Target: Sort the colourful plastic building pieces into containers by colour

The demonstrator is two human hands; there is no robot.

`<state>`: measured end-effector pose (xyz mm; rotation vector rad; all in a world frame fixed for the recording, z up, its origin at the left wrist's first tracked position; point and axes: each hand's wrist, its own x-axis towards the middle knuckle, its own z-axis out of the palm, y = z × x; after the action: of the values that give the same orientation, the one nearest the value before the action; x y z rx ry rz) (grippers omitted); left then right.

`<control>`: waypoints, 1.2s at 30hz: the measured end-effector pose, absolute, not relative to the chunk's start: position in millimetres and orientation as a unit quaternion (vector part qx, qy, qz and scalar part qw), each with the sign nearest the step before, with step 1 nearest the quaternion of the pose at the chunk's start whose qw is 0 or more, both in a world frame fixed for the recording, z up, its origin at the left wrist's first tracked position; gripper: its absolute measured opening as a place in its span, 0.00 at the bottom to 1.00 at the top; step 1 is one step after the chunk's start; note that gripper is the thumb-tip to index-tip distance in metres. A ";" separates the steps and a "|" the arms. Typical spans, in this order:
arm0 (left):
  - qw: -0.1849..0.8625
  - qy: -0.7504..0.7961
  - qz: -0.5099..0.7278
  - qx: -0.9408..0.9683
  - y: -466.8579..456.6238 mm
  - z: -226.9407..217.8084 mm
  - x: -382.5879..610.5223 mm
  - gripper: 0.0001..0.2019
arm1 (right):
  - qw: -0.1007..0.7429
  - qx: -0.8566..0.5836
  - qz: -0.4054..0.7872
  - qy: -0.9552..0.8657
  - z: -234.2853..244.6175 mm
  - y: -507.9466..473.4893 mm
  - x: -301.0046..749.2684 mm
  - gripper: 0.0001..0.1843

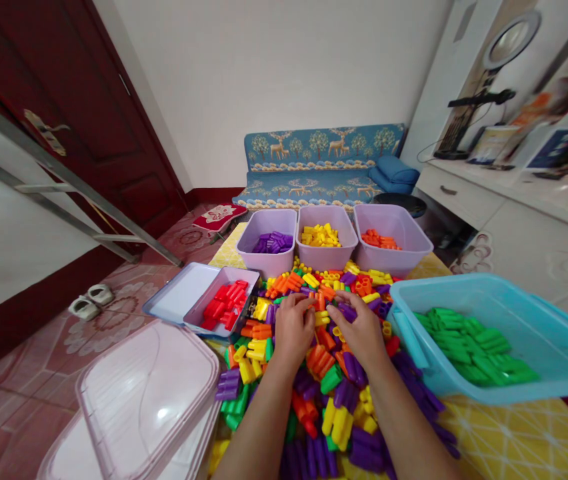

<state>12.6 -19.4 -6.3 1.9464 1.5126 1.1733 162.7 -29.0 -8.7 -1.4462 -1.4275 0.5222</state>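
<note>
The pile of blocks (314, 347), short plastic pieces in orange, yellow, purple, green and red, lay heaped in the middle of the tabletop (514, 440), which wore a yellow patterned cloth. Both hands rested palm down on the far half of the pile. The left hand (294, 330) had its fingers side by side, bent onto orange and yellow pieces; whether they gripped one could not be told. The right hand (361, 330) had its fingers slightly apart, lying loose over a purple piece.

Beyond the pile stood three lilac bins in a row: the purple bin (269, 240), the yellow bin (321, 237) and the orange bin (389, 240). Left of the pile a bin of red pieces (224, 303) sat in a shallow tray (177, 297). Right of the pile, touching its edge, a blue tub (514, 313) held green pieces. Nearer than the pile on the left lay clear lids (149, 393).

Far behind the pile stood a blue sofa (324, 160) against a white wall. Left of it lay a tiled floor (29, 393) with slippers (89, 300) and a dark red door (89, 113).
</note>
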 end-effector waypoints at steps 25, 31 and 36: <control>0.315 0.465 0.528 0.637 -16.7 -22.9 17.3 0.15 | 0.396 -0.543 0.411 -0.616 31.4 -44.3 184.5 0.11; 0.259 0.466 0.532 0.658 -19.2 -20.9 17.4 0.17 | 0.698 -0.405 0.422 -0.412 45.3 -41.6 179.1 0.26; 0.173 0.513 0.540 0.645 -21.3 -17.8 15.8 0.25 | 0.681 -0.419 0.414 -0.435 36.4 -40.4 165.9 0.33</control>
<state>15.8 -21.3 -17.8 1.8288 1.4555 1.5314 165.9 -40.4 36.4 -0.9412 -0.9754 0.9282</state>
